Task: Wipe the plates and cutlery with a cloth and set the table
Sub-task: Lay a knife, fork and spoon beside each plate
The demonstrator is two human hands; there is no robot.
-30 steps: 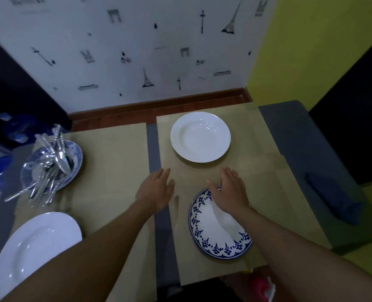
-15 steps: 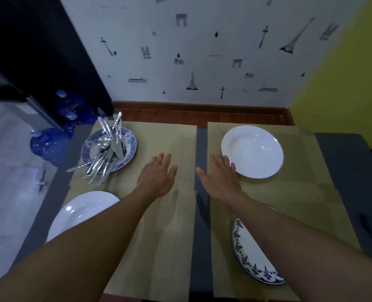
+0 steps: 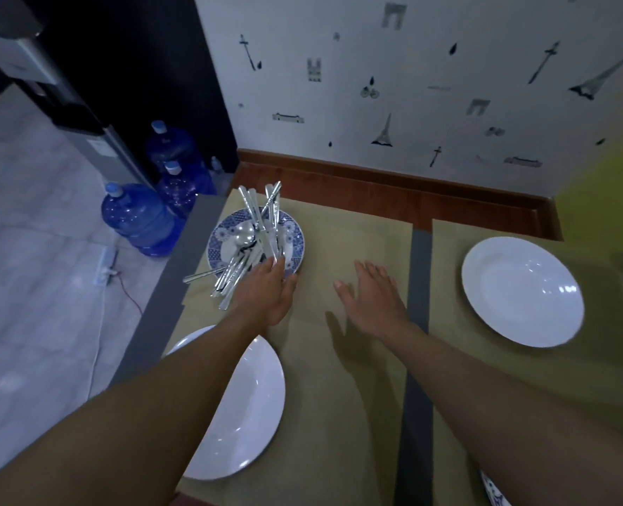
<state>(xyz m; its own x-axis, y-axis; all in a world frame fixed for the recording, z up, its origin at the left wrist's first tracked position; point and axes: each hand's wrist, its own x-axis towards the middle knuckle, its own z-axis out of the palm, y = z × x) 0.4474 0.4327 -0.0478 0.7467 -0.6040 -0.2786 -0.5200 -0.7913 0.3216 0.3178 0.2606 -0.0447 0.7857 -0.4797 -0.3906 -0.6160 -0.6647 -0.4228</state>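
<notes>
A blue-patterned plate [image 3: 218, 246] at the table's far left carries a pile of steel cutlery [image 3: 251, 242]. My left hand [image 3: 269, 290] reaches over its near rim, fingers apart and touching the cutlery, nothing gripped. To its right my right hand [image 3: 373, 295] hovers flat and spread over the tan placemat [image 3: 353, 235]. A white plate [image 3: 247, 414] lies near left, partly under my left forearm. Another white plate [image 3: 521, 290] sits at the right. A sliver of a blue-rimmed plate [image 3: 494, 494] shows at the bottom edge. No cloth is in view.
The table's grey left edge [image 3: 164, 297] drops to a tiled floor with three blue water jugs [image 3: 138, 220] and a power strip [image 3: 107, 264]. A wooden ledge [image 3: 394, 188] and papered wall bound the far side. A grey gap [image 3: 417, 323] separates the two placemats.
The view has swung left. Both hands moved left across the table; my left hand went from the bare placemat to the cutlery plate, and my right hand left the blue-rimmed plate.
</notes>
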